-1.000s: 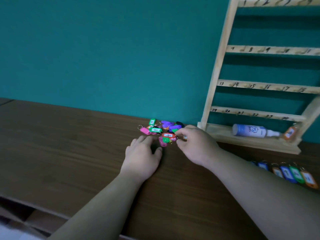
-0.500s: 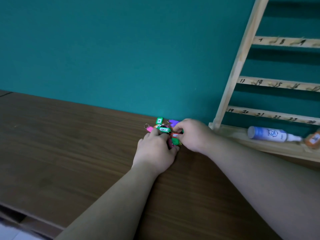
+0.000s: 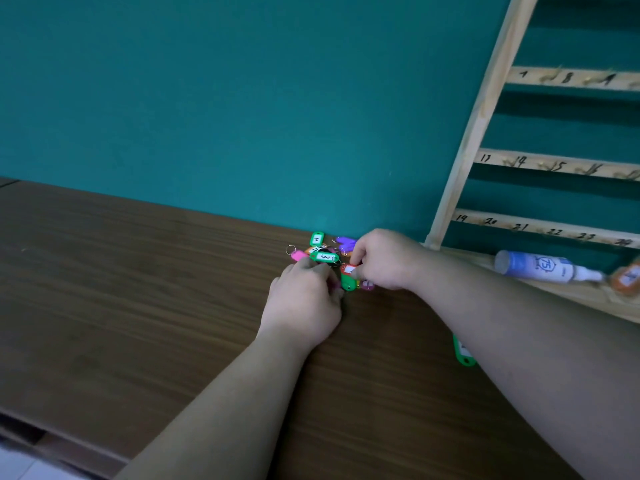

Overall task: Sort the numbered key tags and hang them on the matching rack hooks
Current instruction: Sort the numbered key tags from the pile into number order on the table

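Sorting is in hand: the tags [image 3: 320, 252] lie in a tangled heap on the table [image 3: 138, 306], close against the wall [image 3: 242, 98] and just left of the rack [image 3: 483, 116]. A red tag [image 3: 349, 270] at the near edge of the heap is pinched between thumb and forefinger of the right hand [image 3: 384, 261]. The left hand [image 3: 304, 299] is laid on the heap with fingers curled under. Whether anything is gripped there cannot be told, since the fingertips are hidden.

The step is judged to be the freeing of one tag. It would be done best if the heap were held down by the left hand while the red tag is drawn out slowly — the rings may be interlocked, and a quick pull could drag neighbours along or scatter them. Its number should be read before it is carried; the label is partly covered by the thumb and cannot be read.

Numbers are written on the rack's rails, but the hooks [image 3: 550, 77] are blurred, and none in view is seen to carry a tag. On the rack's base a bottle [image 3: 540, 268] lies on its side, with an orange tag [image 3: 625, 279] just beside its nozzle — both may be in the way of the lowest rail. A green tag [image 3: 463, 353] lies partly under the right forearm and could be swept along by it.
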